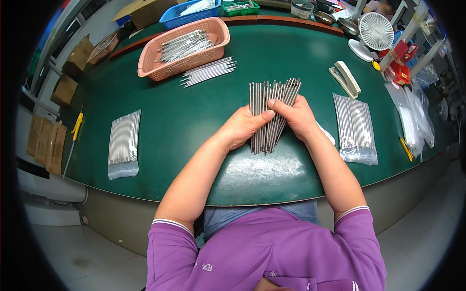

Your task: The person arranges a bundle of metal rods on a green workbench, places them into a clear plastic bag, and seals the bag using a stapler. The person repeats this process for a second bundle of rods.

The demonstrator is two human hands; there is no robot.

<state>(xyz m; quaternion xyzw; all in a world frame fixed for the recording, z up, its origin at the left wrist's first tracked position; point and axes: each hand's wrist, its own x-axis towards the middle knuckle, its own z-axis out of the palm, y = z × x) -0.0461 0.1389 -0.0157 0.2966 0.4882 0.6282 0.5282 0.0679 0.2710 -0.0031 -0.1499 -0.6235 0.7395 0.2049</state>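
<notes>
Both hands grip a bundle of thin metal rods (264, 133) above the green table. My left hand (244, 123) is closed round the bundle's left side, its thumb lying across the front. On the other side my right hand (297, 116) is wrapped round the rods, its thumb pressed over them near the left thumb. The rods stand roughly upright in the picture and fan out a little at the top right. The fingers behind the bundle are hidden. Beyond the hands, a loose row of similar rods (208, 72) lies beside a pink plastic basket (145, 65) holding more rods (187, 46).
Clear bags of rods lie left (124, 143) and right (355, 128) on the green table (184, 121). A stapler (345, 79), a white fan (374, 31) and plastic bags (415, 116) are at right. A yellow-handled tool (76, 127) rests at far left, near cardboard boxes (46, 140).
</notes>
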